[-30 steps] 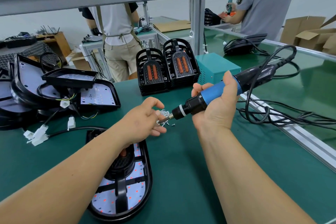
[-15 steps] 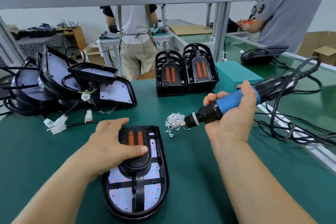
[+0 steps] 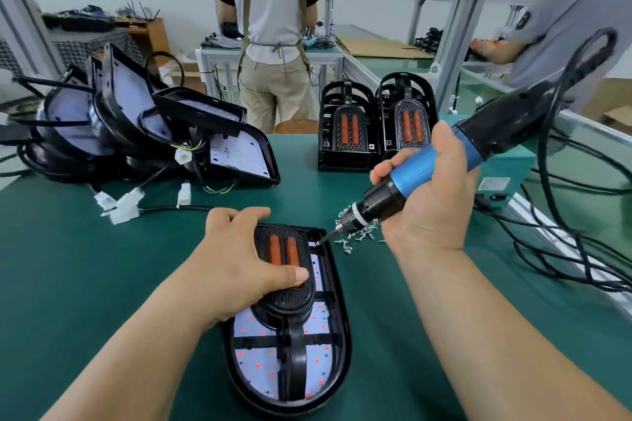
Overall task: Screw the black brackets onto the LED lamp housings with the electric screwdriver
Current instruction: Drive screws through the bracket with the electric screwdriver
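Observation:
A black LED lamp housing (image 3: 337, 345) lies on the green mat in front of me, its white LED board showing red dots. A black bracket (image 3: 290, 335) with two orange strips sits on top of it. My left hand (image 3: 236, 260) presses down on the bracket, thumb on its domed middle. My right hand (image 3: 427, 195) grips the blue and black electric screwdriver (image 3: 424, 174). Its bit tip touches the housing's upper right corner. A small pile of silver screws (image 3: 359, 236) lies just right of that corner.
Two stacks of black brackets (image 3: 376, 126) stand at the back centre. A heap of housings with wires and white connectors (image 3: 143, 133) fills the back left. A teal box (image 3: 506, 174) and black cables (image 3: 564, 232) lie right. Two people stand beyond the bench.
My left hand left the screws and came down onto the bracket. The screwdriver tip dropped from above the screw pile to the housing's upper right corner.

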{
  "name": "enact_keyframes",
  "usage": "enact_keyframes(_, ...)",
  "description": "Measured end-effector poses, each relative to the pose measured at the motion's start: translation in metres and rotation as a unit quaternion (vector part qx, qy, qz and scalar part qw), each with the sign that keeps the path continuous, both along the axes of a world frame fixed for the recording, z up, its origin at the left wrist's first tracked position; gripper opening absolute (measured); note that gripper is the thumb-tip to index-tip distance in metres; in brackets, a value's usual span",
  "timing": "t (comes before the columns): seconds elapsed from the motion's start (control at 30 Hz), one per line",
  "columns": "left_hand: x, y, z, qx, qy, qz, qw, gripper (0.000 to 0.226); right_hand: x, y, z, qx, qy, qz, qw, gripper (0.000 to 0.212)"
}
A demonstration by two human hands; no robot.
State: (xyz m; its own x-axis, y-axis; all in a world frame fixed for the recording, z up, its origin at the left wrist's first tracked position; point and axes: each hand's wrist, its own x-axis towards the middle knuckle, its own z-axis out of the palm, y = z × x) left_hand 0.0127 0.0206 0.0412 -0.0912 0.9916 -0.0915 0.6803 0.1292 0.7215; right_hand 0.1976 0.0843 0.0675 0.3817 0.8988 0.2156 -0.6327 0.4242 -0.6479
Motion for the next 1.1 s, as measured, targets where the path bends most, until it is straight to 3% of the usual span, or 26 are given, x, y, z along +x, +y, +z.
enact_keyframes(0.5, 0.001, -0.003, 0.003, 0.002, -0.015, -0.004, 1.0, 0.096, -0.002, 0.006, -0.005, 0.014, -0.043, -0.003, 0.999, 0.024)
enact_keyframes(0.7, 0.0, -0.002, 0.001, -0.002, -0.008, -0.002, 1.0, 0.096, -0.006, 0.004, 0.001, 0.043, -0.081, 0.012, 0.996, 0.038)
enact_keyframes(1.1, -0.001, -0.002, 0.001, 0.003, -0.015, -0.006, 1.0, 0.095, -0.01, 0.001, 0.008, 0.044, -0.101, 0.021, 0.994, 0.022)
